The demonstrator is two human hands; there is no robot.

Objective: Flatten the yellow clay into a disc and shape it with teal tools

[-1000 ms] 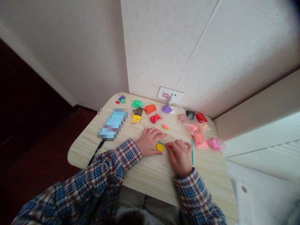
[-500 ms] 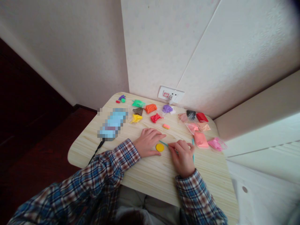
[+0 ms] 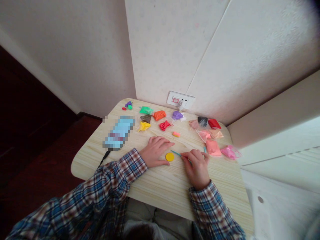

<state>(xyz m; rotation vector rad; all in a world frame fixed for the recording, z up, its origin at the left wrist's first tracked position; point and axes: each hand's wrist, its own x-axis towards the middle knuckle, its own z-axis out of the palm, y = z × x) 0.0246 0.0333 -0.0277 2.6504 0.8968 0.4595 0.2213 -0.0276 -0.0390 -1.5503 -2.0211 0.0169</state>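
A flat yellow clay disc (image 3: 170,157) lies on the light wooden table (image 3: 160,186). My left hand (image 3: 155,151) rests on the tabletop just left of the disc, fingers spread, with the thumb beside its lower edge. Pinched in my right hand (image 3: 197,166) is a thin teal clay tool (image 3: 176,153), its pointed end toward the disc and apart from it. Part of the tool is hidden by the fingers. Another teal piece (image 3: 205,150) shows just behind my right hand, partly covered. Beyond the disc sits a small pink and yellow clay block (image 3: 176,134).
Bags of coloured clay line the back, among them orange (image 3: 159,115), yellow (image 3: 144,126), purple (image 3: 177,115) and coral (image 3: 213,147). A phone (image 3: 119,131) with a cable lies at left. Small clay shapes (image 3: 128,105) sit in the far left corner. A wall socket (image 3: 180,100) is behind.
My right hand has shifted slightly right with the teal tool, whose tip is a little farther from my left fingers. My left hand stays beside the disc. The whole view has shifted slightly.
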